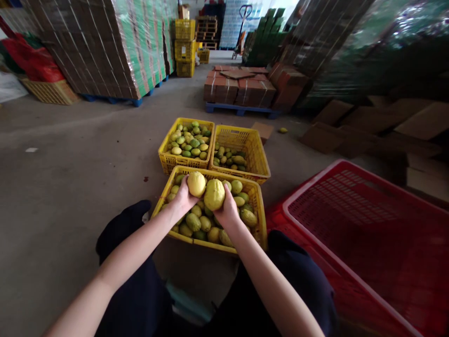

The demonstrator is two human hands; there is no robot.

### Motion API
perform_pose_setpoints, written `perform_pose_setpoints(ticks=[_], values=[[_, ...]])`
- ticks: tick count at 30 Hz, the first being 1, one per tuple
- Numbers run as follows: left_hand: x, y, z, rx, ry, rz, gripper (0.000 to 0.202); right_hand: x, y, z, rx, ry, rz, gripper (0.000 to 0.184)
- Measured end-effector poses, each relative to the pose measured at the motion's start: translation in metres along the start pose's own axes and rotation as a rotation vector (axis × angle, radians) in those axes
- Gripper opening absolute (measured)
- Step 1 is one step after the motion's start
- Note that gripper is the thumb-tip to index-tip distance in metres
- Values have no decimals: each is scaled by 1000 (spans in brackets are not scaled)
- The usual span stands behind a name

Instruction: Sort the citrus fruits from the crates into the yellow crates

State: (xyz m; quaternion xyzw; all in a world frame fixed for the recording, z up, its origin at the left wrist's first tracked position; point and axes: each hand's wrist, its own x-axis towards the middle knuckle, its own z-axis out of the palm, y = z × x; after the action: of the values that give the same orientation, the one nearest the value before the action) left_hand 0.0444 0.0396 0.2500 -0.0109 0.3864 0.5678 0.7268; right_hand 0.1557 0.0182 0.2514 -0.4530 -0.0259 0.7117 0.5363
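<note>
Left hand (183, 196) is gripping a smooth fruit (197, 184), right hand (228, 209) a bumpy fruit (214, 195), both hovering over the front crate (261, 220) near its far edge, more fruit (193, 222) filling it. Back label (183, 50) is looking unreadable.

a grey floor (87, 154), dim and lightly marked, stretches from near to far. on the left, a tall wrapped stack (140, 49) stands on a blue pallet (138, 101); farther back rise stacked yellow crates (184, 50) and wooden pallets (206, 29). a pallet jack (241, 43) stands at the far end, where the light is palest – the right side is darker, with loose cardboard (382, 119) on the floor – and plastic wrap (410, 28) gleams.
</note>
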Motion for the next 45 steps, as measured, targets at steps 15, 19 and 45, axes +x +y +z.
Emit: perform_pose_setpoints(ticks=[15,19,45], values=[[-7,15,1,-78,15,-38,24,23,-13,-21,185,-62,67,26],[-6,14,1,-43,6,-63,29,26,-10,-24,127,-80,41,23],[1,0,-7,140,97,-34,31,16,4,-10,-122,-19,-273,28]])
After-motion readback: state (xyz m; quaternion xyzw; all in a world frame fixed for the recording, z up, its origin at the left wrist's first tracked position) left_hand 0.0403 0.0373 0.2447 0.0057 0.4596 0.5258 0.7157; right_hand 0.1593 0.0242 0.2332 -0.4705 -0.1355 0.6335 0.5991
